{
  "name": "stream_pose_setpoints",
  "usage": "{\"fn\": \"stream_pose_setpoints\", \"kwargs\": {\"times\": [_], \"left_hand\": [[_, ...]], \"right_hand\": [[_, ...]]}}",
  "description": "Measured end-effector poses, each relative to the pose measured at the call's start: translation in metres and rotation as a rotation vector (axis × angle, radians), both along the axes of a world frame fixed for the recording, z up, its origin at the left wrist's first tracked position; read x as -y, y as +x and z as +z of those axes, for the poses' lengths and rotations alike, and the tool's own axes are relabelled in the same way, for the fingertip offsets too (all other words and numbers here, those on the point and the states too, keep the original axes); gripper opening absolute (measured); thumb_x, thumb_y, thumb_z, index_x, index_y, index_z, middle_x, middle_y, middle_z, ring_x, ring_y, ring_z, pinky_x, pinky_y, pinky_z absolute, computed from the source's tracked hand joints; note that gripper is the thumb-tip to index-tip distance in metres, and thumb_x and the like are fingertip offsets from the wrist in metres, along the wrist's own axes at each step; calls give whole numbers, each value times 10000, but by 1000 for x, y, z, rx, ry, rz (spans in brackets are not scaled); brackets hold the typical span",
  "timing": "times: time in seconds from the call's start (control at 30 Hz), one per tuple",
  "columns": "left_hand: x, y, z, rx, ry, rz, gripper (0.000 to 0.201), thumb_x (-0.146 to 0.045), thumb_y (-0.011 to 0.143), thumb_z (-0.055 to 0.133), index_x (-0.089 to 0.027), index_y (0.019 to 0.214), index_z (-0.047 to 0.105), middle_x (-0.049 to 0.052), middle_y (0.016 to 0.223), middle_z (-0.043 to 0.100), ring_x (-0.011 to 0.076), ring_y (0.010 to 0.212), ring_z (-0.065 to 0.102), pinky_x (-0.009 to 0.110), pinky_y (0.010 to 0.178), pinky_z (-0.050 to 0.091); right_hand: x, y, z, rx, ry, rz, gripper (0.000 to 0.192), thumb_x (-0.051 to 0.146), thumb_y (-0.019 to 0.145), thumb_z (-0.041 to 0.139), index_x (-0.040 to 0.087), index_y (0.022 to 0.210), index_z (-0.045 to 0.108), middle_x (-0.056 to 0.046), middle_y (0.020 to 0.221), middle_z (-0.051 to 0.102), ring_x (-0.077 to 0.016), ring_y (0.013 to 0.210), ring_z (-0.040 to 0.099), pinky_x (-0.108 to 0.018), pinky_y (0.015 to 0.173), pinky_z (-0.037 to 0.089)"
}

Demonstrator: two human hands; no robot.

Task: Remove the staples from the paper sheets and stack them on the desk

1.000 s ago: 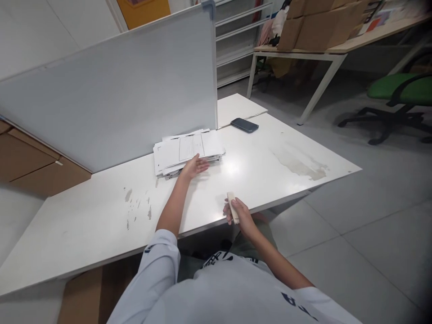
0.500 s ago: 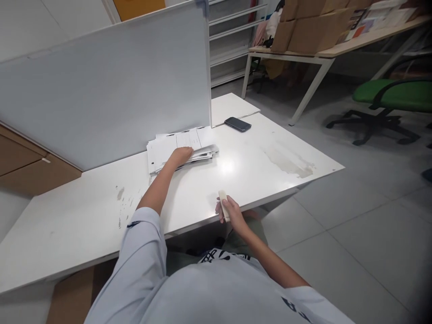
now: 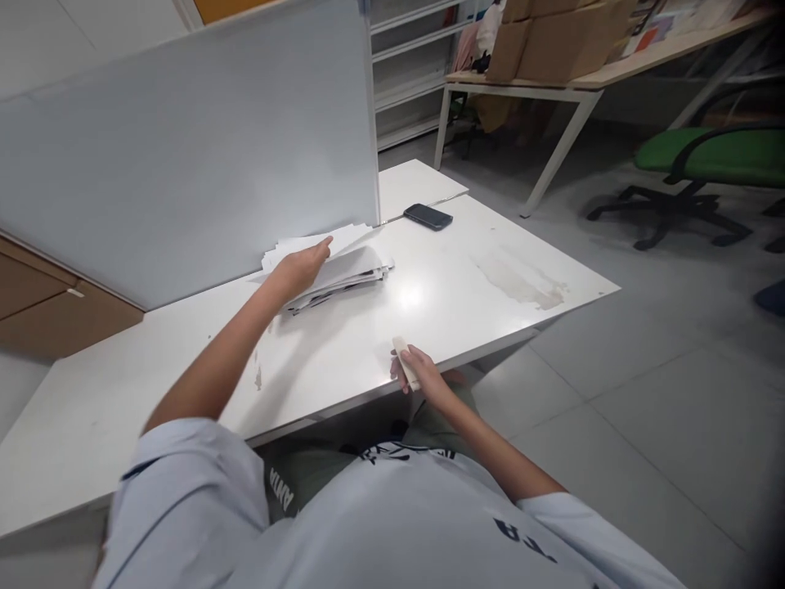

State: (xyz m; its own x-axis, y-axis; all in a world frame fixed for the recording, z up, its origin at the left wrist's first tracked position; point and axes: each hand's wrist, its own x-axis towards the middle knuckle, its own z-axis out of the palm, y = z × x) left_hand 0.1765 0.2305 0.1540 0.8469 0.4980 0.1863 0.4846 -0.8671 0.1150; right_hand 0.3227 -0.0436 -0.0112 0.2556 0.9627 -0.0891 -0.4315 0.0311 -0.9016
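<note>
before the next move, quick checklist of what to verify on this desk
1. Left hand on the paper stack: ok, top sheets lifted.
2. Right hand gripping the cream block at the desk edge: ok.
3. Stack square: not ok, sheets fanned.
4. Phone apart from the stack: ok.
5. How many sheets the hand has: cannot tell.
</note>
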Motion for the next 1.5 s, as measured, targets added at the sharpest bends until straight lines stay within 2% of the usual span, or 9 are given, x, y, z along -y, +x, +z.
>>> {"fn": "stream_pose_setpoints", "kwargs": {"times": [0.1,0.2,0.33,0.4,0.47,0.7,1.17,1.33,1.5], "left_hand": [[52,-45,-11,17,-181,-172,505,-196,890,492,-211,1393,523,90,1298,632,267,1249,576,406,1050,447],[111,-92,-49,-42,-353,-256,451,-195,944,381,-274,1337,588,43,1413,565,240,1417,410,462,1190,290],[169,-132,-106,-201,-272,-271,512,-111,981,279,-268,1409,513,52,1485,495,218,1461,328,493,1218,247],[183,-141,-125,-246,-187,-259,514,-75,982,283,-220,1434,479,80,1496,477,235,1459,330,497,1201,297],[188,-146,-136,-276,-110,-252,506,-63,984,296,-186,1449,454,103,1506,458,255,1456,333,496,1181,338],[183,-149,-136,-315,-76,-268,540,-34,969,328,-200,1477,409,111,1533,412,255,1478,281,492,1177,350],[188,-144,-144,-323,-69,-301,558,-33,961,318,-190,1491,391,127,1544,390,283,1488,239,516,1182,328],[198,-150,-151,-367,71,-311,517,-55,970,347,-186,1461,439,120,1509,449,277,1455,330,484,1161,368],[201,-161,-160,-192,337,-317,425,-112,974,430,-158,1389,509,108,1452,525,248,1391,444,431,1151,396]], "right_hand": [[10,7,6,54,-67,107,449,615,803,639,169,850,621,-15,633,644,-111,410,495,-225,365,347],[29,8,7,65,-124,294,455,607,789,650,155,828,662,-33,597,656,-119,403,505,-224,384,340],[54,0,-7,-40,-211,431,533,650,787,616,125,855,674,-63,595,675,-114,371,490,-226,379,352],[62,-3,-16,-29,-279,468,513,632,781,638,125,855,660,-63,604,681,-110,369,489,-221,370,353],[68,-5,-23,14,-326,506,473,601,781,659,133,849,648,-59,619,686,-110,385,502,-216,372,359],[86,5,-23,-5,-309,608,448,586,805,596,151,876,678,-46,593,671,-104,359,434,-246,376,295],[81,-8,-17,23,-397,602,431,628,774,602,204,815,667,-44,604,674,-110,359,415,-277,376,266],[73,-20,-21,106,-398,550,512,693,718,646,185,719,579,-33,561,641,-104,382,458,-236,390,310],[58,-24,-38,173,-324,602,571,736,735,611,170,785,548,-44,635,659,-118,432,515,-233,435,359]]}}
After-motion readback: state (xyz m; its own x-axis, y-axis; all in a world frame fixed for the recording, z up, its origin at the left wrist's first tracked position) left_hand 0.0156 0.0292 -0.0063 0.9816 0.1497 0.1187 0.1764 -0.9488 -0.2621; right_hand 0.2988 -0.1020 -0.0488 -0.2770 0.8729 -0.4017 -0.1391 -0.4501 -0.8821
